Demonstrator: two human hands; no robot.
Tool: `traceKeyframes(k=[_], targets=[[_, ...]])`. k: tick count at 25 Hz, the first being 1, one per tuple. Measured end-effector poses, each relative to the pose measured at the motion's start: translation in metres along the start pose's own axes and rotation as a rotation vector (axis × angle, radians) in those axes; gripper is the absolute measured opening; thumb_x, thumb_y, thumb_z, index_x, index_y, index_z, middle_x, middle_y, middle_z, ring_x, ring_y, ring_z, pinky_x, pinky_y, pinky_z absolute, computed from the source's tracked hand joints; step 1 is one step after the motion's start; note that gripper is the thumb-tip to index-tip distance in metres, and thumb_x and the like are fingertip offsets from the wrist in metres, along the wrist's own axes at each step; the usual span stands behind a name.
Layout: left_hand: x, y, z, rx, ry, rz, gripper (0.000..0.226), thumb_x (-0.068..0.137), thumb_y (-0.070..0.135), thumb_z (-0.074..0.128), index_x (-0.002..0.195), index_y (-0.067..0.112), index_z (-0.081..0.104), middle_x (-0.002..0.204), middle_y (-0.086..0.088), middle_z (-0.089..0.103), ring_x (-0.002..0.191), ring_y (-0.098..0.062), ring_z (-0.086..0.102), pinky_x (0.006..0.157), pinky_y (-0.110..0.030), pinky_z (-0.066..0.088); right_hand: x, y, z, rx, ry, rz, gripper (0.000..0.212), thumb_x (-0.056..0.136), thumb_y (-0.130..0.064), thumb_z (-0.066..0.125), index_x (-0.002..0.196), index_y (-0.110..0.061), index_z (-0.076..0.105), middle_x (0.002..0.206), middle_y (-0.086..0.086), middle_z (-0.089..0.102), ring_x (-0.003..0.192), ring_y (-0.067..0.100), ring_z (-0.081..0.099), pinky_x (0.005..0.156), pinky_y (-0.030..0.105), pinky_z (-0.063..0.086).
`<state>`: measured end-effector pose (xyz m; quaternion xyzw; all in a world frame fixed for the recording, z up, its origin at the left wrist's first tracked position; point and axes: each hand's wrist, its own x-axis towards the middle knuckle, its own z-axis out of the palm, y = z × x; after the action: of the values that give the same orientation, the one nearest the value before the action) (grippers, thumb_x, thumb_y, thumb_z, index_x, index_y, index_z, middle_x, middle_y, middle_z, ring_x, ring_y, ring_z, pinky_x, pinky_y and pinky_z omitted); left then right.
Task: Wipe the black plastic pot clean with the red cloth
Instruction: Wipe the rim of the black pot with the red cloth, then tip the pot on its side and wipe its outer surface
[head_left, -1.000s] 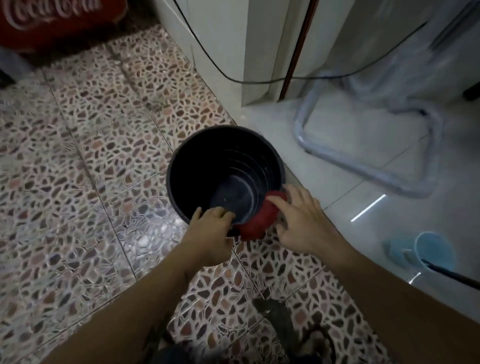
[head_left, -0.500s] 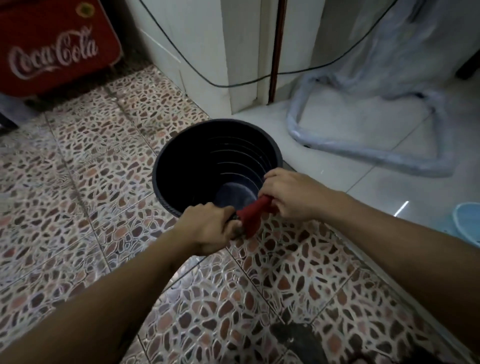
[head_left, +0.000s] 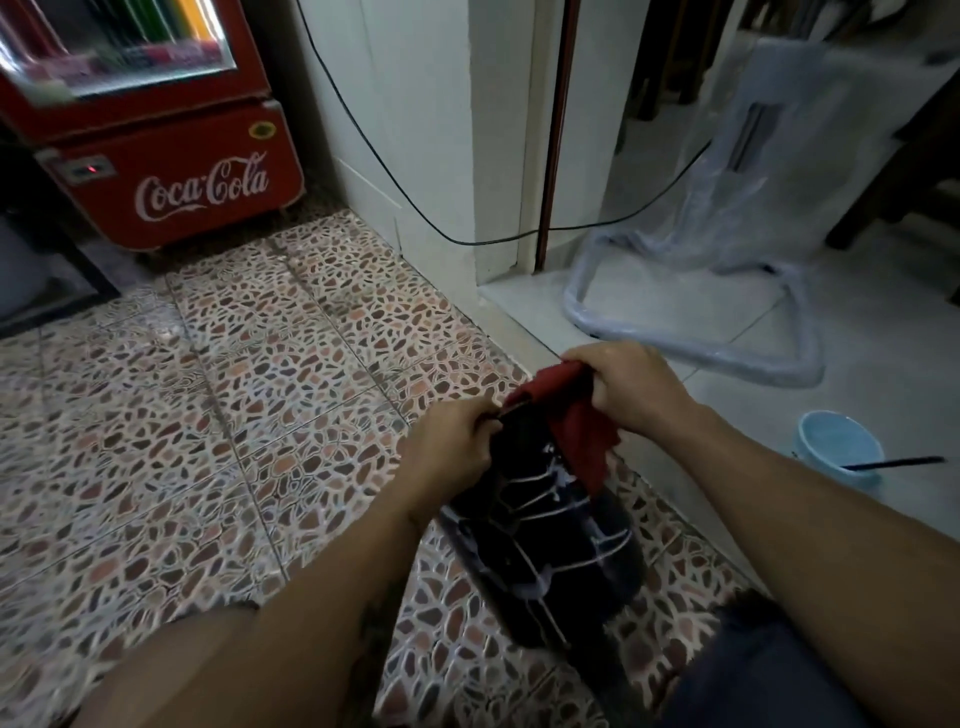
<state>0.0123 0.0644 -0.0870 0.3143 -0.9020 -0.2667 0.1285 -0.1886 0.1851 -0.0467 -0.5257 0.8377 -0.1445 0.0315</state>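
The black plastic pot (head_left: 550, 540) is tipped so that its ribbed outer wall, streaked with white marks, faces me and its mouth points away. My left hand (head_left: 452, 447) grips the pot's upper rim on the left. My right hand (head_left: 631, 384) is closed on the red cloth (head_left: 576, 415), which is draped over the top of the rim and hangs down the outer wall. The inside of the pot is hidden.
A red Coca-Cola cooler (head_left: 156, 140) stands at the back left on the pebble-pattern tiles. A black cable (head_left: 415, 208) hangs along the white wall. A plastic-wrapped chair frame (head_left: 727, 291) stands on the raised pale floor at right, beside a light blue bowl (head_left: 836, 447) with a dark stick.
The pot has been tipped from mouth-up to outer wall facing me and drawn closer. The cloth has moved from the near rim over the top edge, and my view has lifted.
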Motion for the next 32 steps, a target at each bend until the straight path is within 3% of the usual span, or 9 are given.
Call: traceKeyframes(k=[4, 6, 9, 11, 14, 17, 22, 26, 32], targets=[[-0.027, -0.013, 0.004, -0.096, 0.118, -0.126, 0.016, 0.091, 0.02, 0.061, 0.096, 0.019, 0.076, 0.091, -0.002, 0.075, 0.085, -0.023, 0.064, 0.073, -0.032, 0.048, -0.02, -0.01, 0.002, 0.062, -0.044, 0.113, 0.055, 0.08, -0.01, 0.045, 0.125, -0.037, 0.064, 0.114, 0.003, 0.074, 0.1, 0.03, 0.067, 0.08, 0.044, 0.056], [-0.033, -0.016, 0.002, -0.176, 0.141, -0.192, 0.014, 0.091, 0.016, 0.062, 0.096, 0.017, 0.076, 0.091, -0.001, 0.074, 0.083, -0.02, 0.063, 0.072, -0.027, 0.042, -0.022, -0.016, 0.001, 0.12, -0.127, 0.129, 0.056, 0.075, -0.013, 0.041, 0.116, -0.04, 0.067, 0.116, -0.001, 0.073, 0.1, 0.028, 0.066, 0.083, 0.044, 0.056], [-0.035, -0.019, 0.004, -0.323, 0.171, -0.292, 0.015, 0.093, 0.015, 0.061, 0.096, 0.02, 0.074, 0.082, 0.008, 0.07, 0.075, -0.007, 0.06, 0.068, -0.021, 0.04, -0.023, -0.034, -0.001, 0.21, -0.2, 0.16, 0.052, 0.068, -0.015, 0.036, 0.102, -0.034, 0.07, 0.1, -0.002, 0.071, 0.091, 0.025, 0.064, 0.081, 0.044, 0.057], [-0.035, -0.022, 0.01, -0.395, 0.192, -0.34, 0.017, 0.095, 0.015, 0.058, 0.099, 0.023, 0.072, 0.083, 0.009, 0.068, 0.078, -0.006, 0.062, 0.062, -0.016, 0.042, -0.025, -0.05, 0.005, 0.248, -0.219, 0.156, 0.052, 0.067, -0.018, 0.037, 0.105, -0.033, 0.069, 0.104, 0.0, 0.068, 0.095, 0.025, 0.062, 0.083, 0.042, 0.056], [-0.033, -0.032, 0.017, -0.454, 0.216, -0.378, 0.037, 0.093, 0.017, 0.052, 0.126, 0.028, 0.062, 0.108, -0.002, 0.068, 0.101, -0.022, 0.064, 0.085, -0.029, 0.052, -0.032, -0.061, 0.033, 0.241, -0.342, 0.073, 0.056, 0.075, -0.018, 0.044, 0.124, -0.036, 0.065, 0.124, 0.006, 0.065, 0.114, 0.029, 0.058, 0.095, 0.041, 0.05], [-0.04, -0.045, 0.02, -0.302, 0.16, -0.31, 0.06, 0.091, 0.011, 0.05, 0.147, 0.031, 0.044, 0.13, -0.004, 0.06, 0.119, -0.024, 0.054, 0.104, -0.039, 0.043, -0.044, -0.057, 0.064, 0.075, -0.473, 0.006, 0.056, 0.087, -0.026, 0.052, 0.143, -0.028, 0.052, 0.138, 0.009, 0.052, 0.13, 0.032, 0.044, 0.109, 0.046, 0.038], [-0.039, -0.063, 0.016, -0.065, 0.185, -0.237, 0.047, 0.096, 0.02, 0.048, 0.142, 0.016, 0.046, 0.14, -0.003, 0.052, 0.125, -0.025, 0.051, 0.1, -0.036, 0.04, -0.054, -0.064, 0.092, 0.012, -0.495, -0.088, 0.064, 0.1, -0.034, 0.046, 0.155, -0.013, 0.023, 0.161, 0.015, 0.027, 0.148, 0.031, 0.023, 0.12, 0.043, 0.022], [-0.035, -0.075, 0.026, 0.004, 0.099, -0.116, 0.057, 0.102, 0.023, 0.035, 0.157, 0.019, 0.022, 0.166, 0.001, 0.021, 0.148, -0.018, 0.026, 0.117, -0.037, 0.029, -0.058, -0.064, 0.11, 0.051, -0.498, -0.136, 0.071, 0.104, -0.036, 0.036, 0.16, -0.035, -0.007, 0.17, 0.005, -0.01, 0.155, 0.035, -0.006, 0.124, 0.054, 0.007], [-0.02, -0.082, 0.031, -0.055, 0.099, -0.131, 0.058, 0.102, 0.023, 0.033, 0.158, 0.023, 0.02, 0.165, 0.0, 0.026, 0.148, -0.018, 0.029, 0.119, -0.037, 0.025, -0.033, -0.055, 0.132, 0.234, -0.368, 0.082, 0.059, 0.104, -0.042, 0.027, 0.161, -0.035, 0.011, 0.17, -0.003, 0.01, 0.156, 0.026, 0.003, 0.124, 0.052, 0.006]])
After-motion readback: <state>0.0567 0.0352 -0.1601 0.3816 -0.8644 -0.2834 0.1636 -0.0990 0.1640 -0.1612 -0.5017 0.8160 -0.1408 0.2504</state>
